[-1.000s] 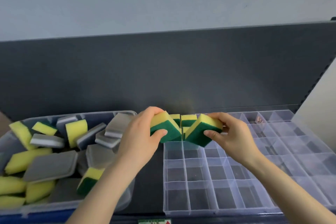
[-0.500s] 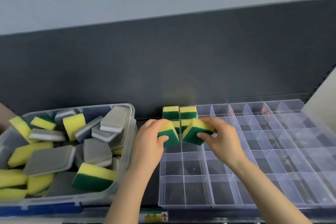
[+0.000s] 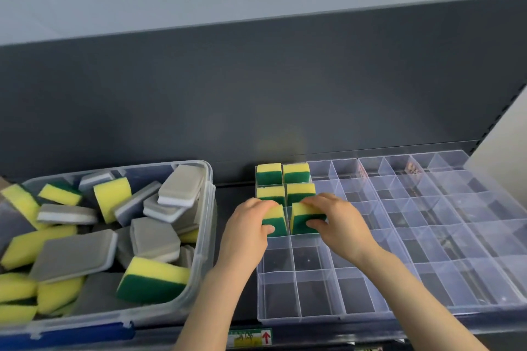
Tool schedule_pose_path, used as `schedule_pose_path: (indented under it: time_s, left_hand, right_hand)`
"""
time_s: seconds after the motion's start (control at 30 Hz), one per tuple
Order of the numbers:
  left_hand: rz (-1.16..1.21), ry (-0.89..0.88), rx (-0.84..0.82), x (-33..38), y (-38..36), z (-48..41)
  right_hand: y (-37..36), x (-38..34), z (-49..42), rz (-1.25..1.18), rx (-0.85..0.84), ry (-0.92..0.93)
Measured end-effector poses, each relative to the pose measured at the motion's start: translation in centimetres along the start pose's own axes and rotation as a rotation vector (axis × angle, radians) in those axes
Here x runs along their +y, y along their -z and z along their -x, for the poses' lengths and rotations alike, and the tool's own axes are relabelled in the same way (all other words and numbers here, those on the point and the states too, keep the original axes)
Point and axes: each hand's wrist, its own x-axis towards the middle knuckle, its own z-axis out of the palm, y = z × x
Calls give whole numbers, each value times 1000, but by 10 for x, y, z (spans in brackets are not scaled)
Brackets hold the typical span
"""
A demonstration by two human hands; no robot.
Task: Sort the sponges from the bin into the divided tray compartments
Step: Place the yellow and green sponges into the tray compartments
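A clear divided tray (image 3: pixel 370 288) lies on the right. Several yellow-green sponge pieces stand in its far-left compartments, such as one at the back corner (image 3: pixel 269 174). My left hand (image 3: pixel 248 234) grips a yellow-green sponge piece (image 3: pixel 276 221) and holds it down in the third-row left compartment. My right hand (image 3: pixel 339 222) grips another yellow-green sponge piece (image 3: pixel 302 219) in the compartment beside it. A clear bin (image 3: pixel 204 239) on the left holds several yellow-green and grey-white sponges, among them a large yellow-green sponge (image 3: pixel 151 279).
A dark grey back panel (image 3: pixel 256 88) rises behind the bin and the tray. The tray's open lid (image 3: pixel 490 194) lies to the right. A label with a red arrow (image 3: pixel 251 338) sits on the shelf's front edge.
Both hands have moved down and toward me with their sponge pieces, from above the tray's back rows into the third-row compartments. The camera has tilted, so the view has shifted.
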Motion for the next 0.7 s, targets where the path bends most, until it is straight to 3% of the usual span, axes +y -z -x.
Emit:
schedule_pose_path:
  time_s: [0.2, 0.7]
  left_hand:
    - [-31, 5, -84, -7, -15, 0]
    - [-99, -15, -73, -7, -21, -1]
  right_hand:
    - [-14, 4, 1, 83, -83, -1]
    - [-19, 7, 1, 199, -115, 24]
